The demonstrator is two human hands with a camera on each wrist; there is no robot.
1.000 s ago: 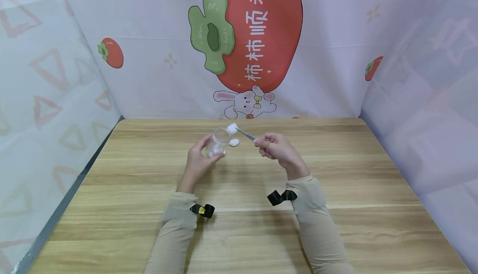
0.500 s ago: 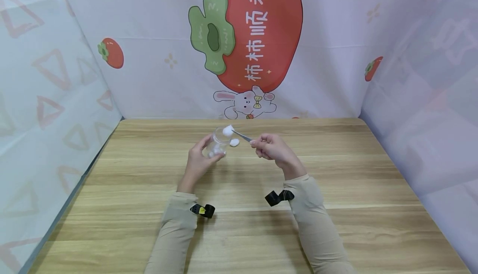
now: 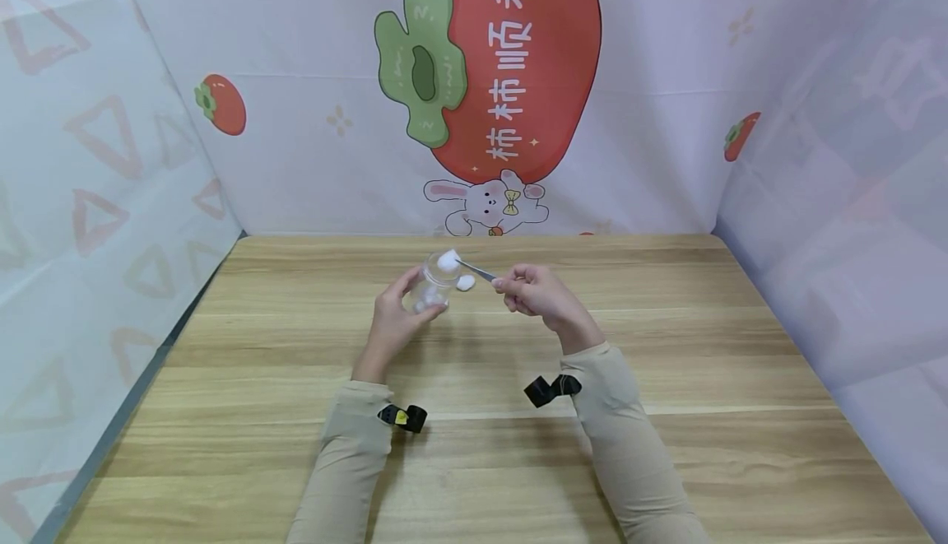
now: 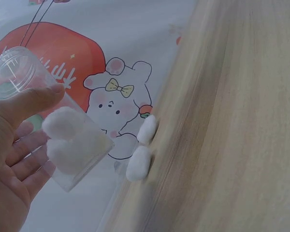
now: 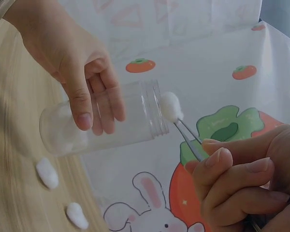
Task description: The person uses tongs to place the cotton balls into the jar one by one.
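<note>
In the upper middle of the head view, a cotton ball (image 3: 448, 261) sits at the mouth of a clear jar (image 5: 135, 111), roughly in line with the jar's long axis; whether it touches the rim I cannot tell. That axis runs nearly level across the right wrist view, mouth toward the right, facing the ball. The fingers of the left hand (image 3: 394, 318) are curled round the jar's body, thumb opposite. The fingers of the right hand (image 3: 536, 293), closed on the tweezers (image 3: 477, 271), lie to the ball's right; only the tweezer tips pinch it. The left hand is nearer the jar.
</note>
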